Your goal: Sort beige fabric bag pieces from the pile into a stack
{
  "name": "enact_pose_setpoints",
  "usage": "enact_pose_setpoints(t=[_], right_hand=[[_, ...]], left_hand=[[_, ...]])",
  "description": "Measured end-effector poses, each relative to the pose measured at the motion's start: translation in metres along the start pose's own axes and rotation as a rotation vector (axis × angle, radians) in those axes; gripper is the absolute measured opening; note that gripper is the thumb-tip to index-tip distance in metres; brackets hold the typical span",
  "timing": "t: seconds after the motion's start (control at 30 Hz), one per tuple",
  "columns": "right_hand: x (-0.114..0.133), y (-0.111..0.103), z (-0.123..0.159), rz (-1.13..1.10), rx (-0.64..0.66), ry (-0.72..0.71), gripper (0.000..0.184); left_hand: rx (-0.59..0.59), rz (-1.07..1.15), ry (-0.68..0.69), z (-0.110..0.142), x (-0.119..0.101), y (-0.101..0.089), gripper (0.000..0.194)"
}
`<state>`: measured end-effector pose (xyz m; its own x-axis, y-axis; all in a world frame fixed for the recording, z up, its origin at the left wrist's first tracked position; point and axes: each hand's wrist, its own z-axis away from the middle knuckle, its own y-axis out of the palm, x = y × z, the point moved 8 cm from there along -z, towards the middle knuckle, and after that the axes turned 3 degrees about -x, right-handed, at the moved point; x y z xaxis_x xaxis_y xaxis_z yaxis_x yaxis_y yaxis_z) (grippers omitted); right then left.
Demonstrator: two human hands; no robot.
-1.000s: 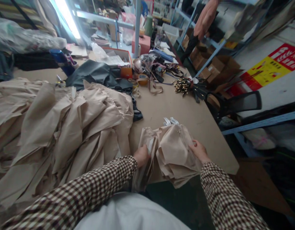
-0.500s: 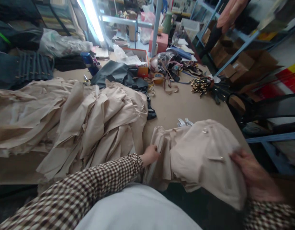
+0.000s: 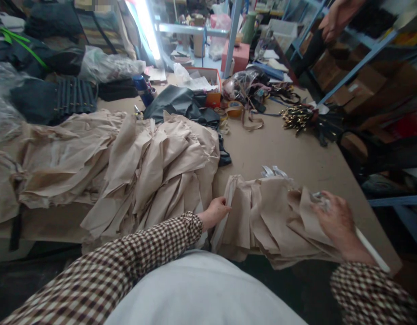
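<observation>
Fabric [image 3: 269, 205], between both hands [image 3: 215, 213], on table [image 3: 272, 144]

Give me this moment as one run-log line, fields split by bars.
left hand: pinching left edge of beige fabric stack | right hand: at stack's right end, grip unclear | beige heap: left of stack, on table

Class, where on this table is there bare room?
The widest bare patch of tabletop lies between the looped strap, gold-tipped bundle and beige pieces; a narrower strip runs between the right hand and the tabletop's right edge. The beige heap crowds the left; dark fabric and an orange box crowd the back.
</observation>
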<state>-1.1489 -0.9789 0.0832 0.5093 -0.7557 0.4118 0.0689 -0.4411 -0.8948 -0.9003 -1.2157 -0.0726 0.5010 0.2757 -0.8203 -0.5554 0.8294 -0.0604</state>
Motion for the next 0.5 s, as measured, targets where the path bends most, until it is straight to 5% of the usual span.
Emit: enact_pose_setpoints(t=[0.1,0.13,0.23,0.33,0.5], right_hand=[[0.093,0.098,0.052,-0.286,0.346,-0.009,0.052],[0.112,0.137,0.075,-0.512,0.508,0.132,0.052],[0.142,0.211,0.112,-0.616,0.548,0.270,0.058],[0.130,0.238,0.117,-0.529,0.403,0.345,0.067],[0.096,0.230,0.105,-0.423,0.213,0.324,0.065]], left_hand=[[0.021,0.029,-0.014,0.006,-0.002,0.001,0.009],[0.028,0.045,-0.025,0.007,-0.001,0.002,0.009],[0.026,0.114,-0.077,0.007,0.008,0.006,0.012],[-0.041,0.135,-0.150,-0.002,0.026,0.005,0.020],[-0.058,0.040,-0.203,-0.028,0.046,0.011,0.016]])
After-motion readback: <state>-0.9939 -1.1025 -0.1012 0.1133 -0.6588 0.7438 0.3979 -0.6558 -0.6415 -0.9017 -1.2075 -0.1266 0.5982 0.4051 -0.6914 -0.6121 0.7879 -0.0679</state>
